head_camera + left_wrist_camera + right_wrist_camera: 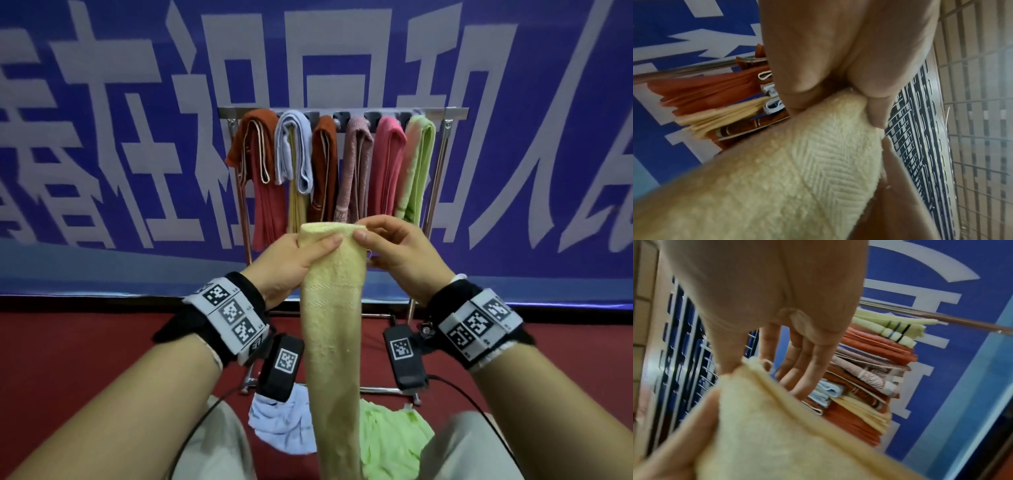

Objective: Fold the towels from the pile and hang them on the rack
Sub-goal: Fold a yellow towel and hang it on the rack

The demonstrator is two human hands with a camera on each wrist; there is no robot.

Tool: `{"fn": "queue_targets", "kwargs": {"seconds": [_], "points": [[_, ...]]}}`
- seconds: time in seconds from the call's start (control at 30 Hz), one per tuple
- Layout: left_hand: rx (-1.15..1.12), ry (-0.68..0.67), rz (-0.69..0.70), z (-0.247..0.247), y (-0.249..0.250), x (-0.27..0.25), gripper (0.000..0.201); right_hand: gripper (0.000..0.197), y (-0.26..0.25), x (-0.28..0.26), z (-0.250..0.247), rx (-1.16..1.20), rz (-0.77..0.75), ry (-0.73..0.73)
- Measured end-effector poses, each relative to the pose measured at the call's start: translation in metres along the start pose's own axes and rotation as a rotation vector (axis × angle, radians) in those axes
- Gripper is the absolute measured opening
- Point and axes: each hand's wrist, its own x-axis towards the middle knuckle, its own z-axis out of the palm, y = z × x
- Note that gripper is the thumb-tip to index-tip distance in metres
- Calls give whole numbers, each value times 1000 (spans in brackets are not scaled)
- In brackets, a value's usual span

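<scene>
Hanging long and narrow from both hands, the yellow towel (pixel 330 325) is held in the air in front of the rack (pixel 455 112). Its folded top sits between the hands and its lower end drops down between the person's legs. The left hand (pixel 291 263) has its grip clamped round the top fold, thumb across the front and fingers behind. The right hand (pixel 400 253) pinches the towel's upper right corner between thumb and forefinger. Its other fingers stand loosely straight behind, and in the blurred right wrist view a small loop seems to stick out at that corner.

Six folded towels (pixel 388 154) hang side by side over the rack's top bar: rust, pale blue, brown, dusty pink, pink and light green. On the red floor (pixel 85 359) below the hands lie a pale blue towel (pixel 277 425) and a light green towel (pixel 390 442), crumpled, one on either side of the hanging yellow one. A blue banner (pixel 102 171) with large white characters covers the wall behind the rack.
</scene>
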Motion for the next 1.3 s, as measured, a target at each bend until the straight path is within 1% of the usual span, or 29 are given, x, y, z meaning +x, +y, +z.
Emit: {"fn": "queue_targets", "kwargs": {"seconds": [0.07, 0.1, 0.17, 0.27, 0.4, 0.47, 0.5, 0.57, 0.63, 0.73, 0.8, 0.83, 0.93, 1.0, 1.07, 1.1, 1.17, 1.27, 1.3], "points": [[7, 16, -49, 2, -3, 6, 37, 33, 21, -5, -2, 58, 85, -29], [5, 23, -79, 3, -6, 9, 40, 40, 33, -9, -2, 67, 137, -60], [-8, 23, -132, 5, -11, 18, 44, 43, 59, -18, -2, 14, 232, -140], [-76, 14, -191, 8, -18, 32, 45, 49, 95, -32, 2, -24, 343, -234], [-197, 1, -293, 6, -32, 49, 43, 44, 130, -43, 12, 28, 426, -276], [-218, 0, -312, 0, -39, 58, 41, 46, 142, -47, 11, -2, 461, -299], [-224, 11, -318, -5, -44, 63, 41, 47, 149, -47, 9, -18, 486, -308], [-236, 46, -327, -17, -58, 75, 42, 42, 159, -48, 5, -47, 545, -320], [-290, 78, -342, -26, -73, 85, 42, 41, 167, -49, 4, -55, 577, -328], [-367, 136, -363, -41, -100, 98, 47, 48, 164, -45, 5, -52, 553, -313], [-420, 198, -395, -51, -123, 106, 56, 45, 159, -38, 8, -55, 522, -301], [-422, 218, -416, -54, -133, 108, 57, 44, 157, -33, 8, -43, 509, -288], [-472, 217, -483, -53, -161, 111, 56, 45, 158, -21, 6, 26, 493, -215], [-449, 242, -553, -52, -182, 111, 59, 37, 165, -14, 4, 89, 486, -171], [-394, 215, -619, -55, -205, 109, 69, 24, 178, -7, 2, 155, 489, -140], [-380, 192, -652, -57, -216, 107, 74, 21, 185, -4, 0, 177, 493, -121], [-403, 149, -693, -59, -236, 106, 81, 23, 197, 1, -3, 211, 510, -75], [-494, 67, -684, -51, -258, 102, 100, 23, 210, 6, -9, 263, 562, 10], [-483, 28, -661, -45, -261, 101, 100, 23, 215, 7, -12, 287, 581, 45]]}}
